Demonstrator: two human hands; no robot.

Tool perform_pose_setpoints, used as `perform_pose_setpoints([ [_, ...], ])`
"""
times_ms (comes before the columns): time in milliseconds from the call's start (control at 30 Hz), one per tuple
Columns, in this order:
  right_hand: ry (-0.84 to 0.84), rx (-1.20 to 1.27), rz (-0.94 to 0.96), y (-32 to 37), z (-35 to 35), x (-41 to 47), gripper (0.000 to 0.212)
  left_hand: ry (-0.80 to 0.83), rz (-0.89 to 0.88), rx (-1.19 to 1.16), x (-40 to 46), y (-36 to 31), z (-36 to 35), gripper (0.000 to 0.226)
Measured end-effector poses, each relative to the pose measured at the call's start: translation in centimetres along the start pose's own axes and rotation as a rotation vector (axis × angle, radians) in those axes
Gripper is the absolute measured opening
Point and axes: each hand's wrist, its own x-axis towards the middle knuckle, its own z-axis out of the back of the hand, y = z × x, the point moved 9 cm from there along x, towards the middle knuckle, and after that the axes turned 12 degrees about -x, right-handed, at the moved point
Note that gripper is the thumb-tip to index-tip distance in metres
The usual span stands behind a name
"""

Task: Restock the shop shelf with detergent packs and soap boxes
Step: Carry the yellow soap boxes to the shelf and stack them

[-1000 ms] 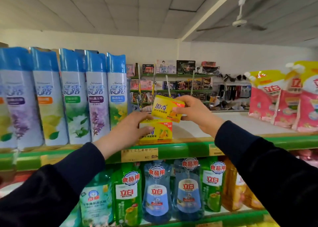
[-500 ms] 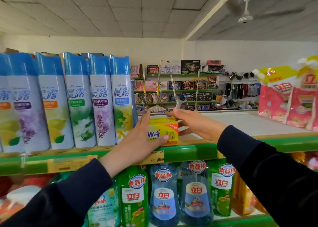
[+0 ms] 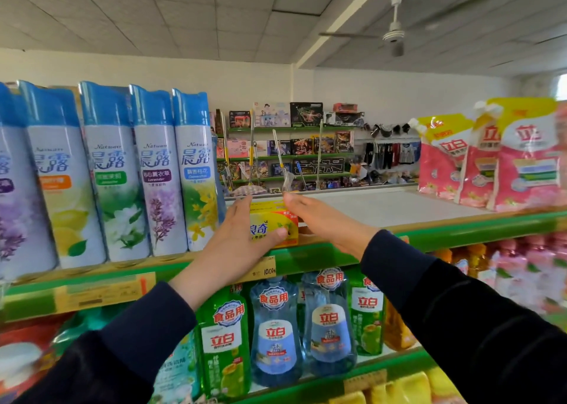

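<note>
Left of both hands, a row of air-freshener cans (image 3: 159, 173) is standing upright on the top shelf (image 3: 460, 235), the nearest can sitting just beside the left hand's fingers.

The left hand (image 3: 236, 244) is pressing against the left face of the yellow soap boxes (image 3: 274, 225), fingers straight along the side and the thumb lying across the printed front. It is steadying, not grasping. The boxes are sitting at the front edge of the shelf, between the two hands; they appear stacked one on another, though the join is blurred.

The right hand (image 3: 325, 222) is lying flat, fingers extended, its fingertips reaching over the right top corner of the boxes. Whether it is touching the carton or hovering just above cannot be told. It is holding nothing.

Well right of the right hand, pink and yellow detergent packs (image 3: 491, 158) are standing on the same shelf, with bare shelf between them and the boxes.

Judgement: the step in hand is squaring the soap boxes into position. The next move is likely calling for both hands to let go without disturbing the stack, then to fetch further stock for the open stretch of shelf.
</note>
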Motion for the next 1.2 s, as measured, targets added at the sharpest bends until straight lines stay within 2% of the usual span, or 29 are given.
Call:
perform_pose_setpoints([
  [167, -0.091, 0.005, -0.025, 1.3, 0.9, -1.7, 0.062, -0.048, -0.018, -0.025, 0.1, -0.6, 0.5, 0.115],
  [300, -0.372, -0.012, -0.003, 0.9, 4.6, -5.7, 0.057, -0.17, -0.254, -0.036, -1.9, -4.1, 1.5, 0.115],
  [400, -0.486, 0.039, -0.015, -0.5, 6.1, -10.3, 0.051, -0.12, -0.342, -0.175, -3.0, -6.9, -0.7, 0.101],
  [700, -0.743, -0.139, -0.263, -6.8, 11.5, -28.8, 0.049, 0.345, -0.374, -0.557, -5.5, -15.6, -17.1, 0.073],
  [933, -1.01, -0.305, -0.599, -9.7, 18.3, -47.9, 0.048, 0.748, -0.476, -0.824, -13.6, -30.1, -30.5, 0.072],
  [1200, -1.29, -0.444, -0.86, -7.0, 22.0, -68.7, 0.047, 1.054, -0.65, -0.985, -27.1, -46.6, -39.6, 0.07],
])
